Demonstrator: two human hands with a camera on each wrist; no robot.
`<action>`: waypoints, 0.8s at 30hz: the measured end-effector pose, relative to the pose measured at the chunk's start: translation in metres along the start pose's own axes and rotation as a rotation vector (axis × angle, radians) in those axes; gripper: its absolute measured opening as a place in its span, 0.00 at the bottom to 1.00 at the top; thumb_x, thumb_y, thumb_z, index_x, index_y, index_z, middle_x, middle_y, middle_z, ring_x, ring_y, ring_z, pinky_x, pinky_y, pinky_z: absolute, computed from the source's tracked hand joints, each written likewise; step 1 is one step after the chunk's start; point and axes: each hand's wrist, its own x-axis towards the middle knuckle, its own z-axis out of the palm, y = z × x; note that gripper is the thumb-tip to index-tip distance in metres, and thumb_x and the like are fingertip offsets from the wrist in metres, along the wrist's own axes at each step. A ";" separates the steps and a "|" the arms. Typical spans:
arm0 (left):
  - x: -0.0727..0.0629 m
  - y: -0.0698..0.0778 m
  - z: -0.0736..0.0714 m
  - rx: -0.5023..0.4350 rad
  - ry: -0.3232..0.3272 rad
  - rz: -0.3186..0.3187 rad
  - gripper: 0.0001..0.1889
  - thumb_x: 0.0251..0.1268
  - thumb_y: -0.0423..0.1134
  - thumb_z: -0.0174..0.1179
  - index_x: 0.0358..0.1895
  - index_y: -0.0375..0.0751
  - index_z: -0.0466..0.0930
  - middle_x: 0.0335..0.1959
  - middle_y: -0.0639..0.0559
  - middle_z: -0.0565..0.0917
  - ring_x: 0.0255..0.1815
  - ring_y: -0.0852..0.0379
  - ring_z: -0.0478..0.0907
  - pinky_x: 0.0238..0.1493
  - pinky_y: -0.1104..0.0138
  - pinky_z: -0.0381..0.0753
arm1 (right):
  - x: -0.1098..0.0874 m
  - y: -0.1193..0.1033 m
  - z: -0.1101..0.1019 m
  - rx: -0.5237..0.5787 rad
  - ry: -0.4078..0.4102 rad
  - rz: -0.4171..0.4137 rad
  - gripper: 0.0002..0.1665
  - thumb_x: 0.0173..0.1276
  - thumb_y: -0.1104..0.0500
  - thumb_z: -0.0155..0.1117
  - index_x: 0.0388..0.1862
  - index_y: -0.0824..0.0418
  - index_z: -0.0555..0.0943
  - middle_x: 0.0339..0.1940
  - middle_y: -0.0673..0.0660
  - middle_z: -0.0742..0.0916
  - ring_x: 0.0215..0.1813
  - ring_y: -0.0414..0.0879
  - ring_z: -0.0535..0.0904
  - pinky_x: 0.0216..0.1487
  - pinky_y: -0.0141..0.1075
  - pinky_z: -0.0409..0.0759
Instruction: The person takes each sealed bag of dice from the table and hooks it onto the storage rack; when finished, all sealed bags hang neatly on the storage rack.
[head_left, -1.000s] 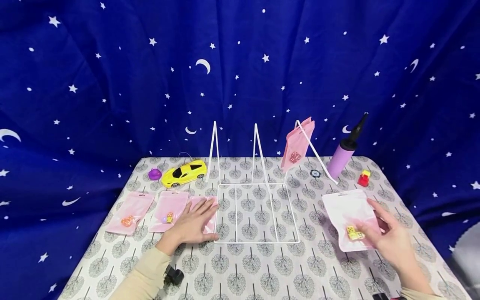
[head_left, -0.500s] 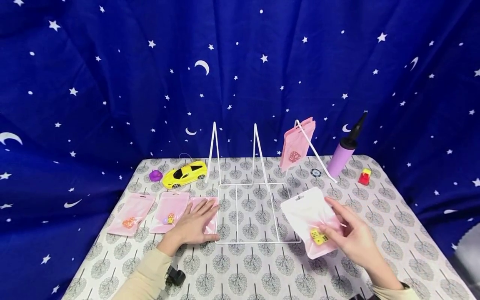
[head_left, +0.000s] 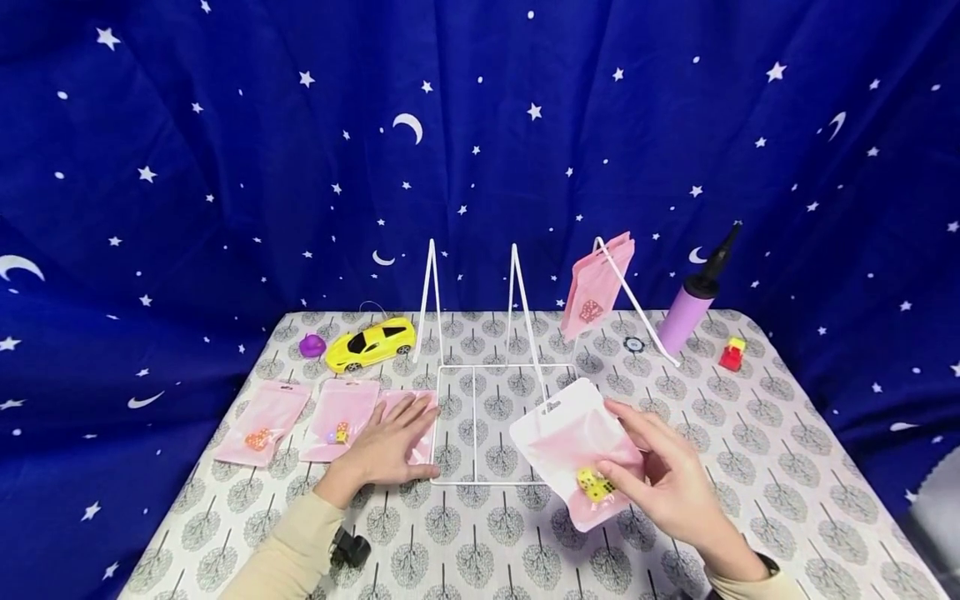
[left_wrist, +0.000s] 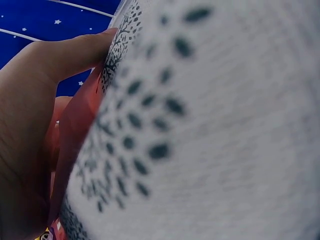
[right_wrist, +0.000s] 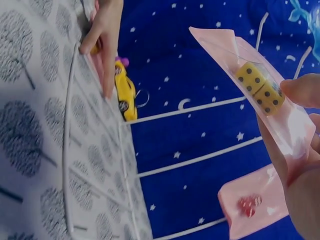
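Right hand (head_left: 667, 487) pinches pink bag (head_left: 558, 437) of yellow dice (head_left: 595, 483), partly hiding white rack (head_left: 474, 429); left hand (head_left: 390, 442) spread on another bag (head_left: 422, 450), 2 more bags (head_left: 341, 404) beside it on table (head_left: 450, 562); yellow car (head_left: 371, 344) behind, purple pump (head_left: 684, 318) back right

Room between 2 left prongs (head_left: 431, 244); pink bags (head_left: 592, 283) crowd right prong (head_left: 627, 285).

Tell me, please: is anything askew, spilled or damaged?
Nothing looks spilled or damaged. The right prong of the white wire rack looks askew: in the head view, it slants outward far more than the others, perhaps only from perspective.
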 end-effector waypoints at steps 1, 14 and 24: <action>0.000 0.000 0.000 -0.002 0.001 0.000 0.54 0.52 0.80 0.46 0.78 0.53 0.49 0.80 0.52 0.46 0.80 0.44 0.45 0.75 0.36 0.41 | 0.001 -0.001 0.001 0.007 -0.003 -0.006 0.45 0.38 0.88 0.65 0.62 0.85 0.66 0.45 0.63 0.80 0.28 0.37 0.73 0.16 0.26 0.71; 0.000 0.002 -0.002 -0.005 -0.005 -0.005 0.53 0.53 0.80 0.47 0.78 0.53 0.49 0.80 0.52 0.47 0.80 0.44 0.46 0.75 0.36 0.41 | 0.023 -0.020 0.019 0.082 0.019 -0.226 0.36 0.51 0.78 0.69 0.58 0.88 0.67 0.40 0.61 0.79 0.23 0.36 0.67 0.15 0.19 0.67; 0.000 0.003 -0.003 -0.017 0.002 -0.008 0.53 0.53 0.79 0.49 0.78 0.54 0.50 0.80 0.51 0.48 0.80 0.44 0.46 0.75 0.36 0.41 | 0.042 -0.028 0.026 0.119 0.083 -0.393 0.32 0.57 0.74 0.68 0.57 0.90 0.66 0.40 0.64 0.81 0.23 0.38 0.70 0.15 0.17 0.69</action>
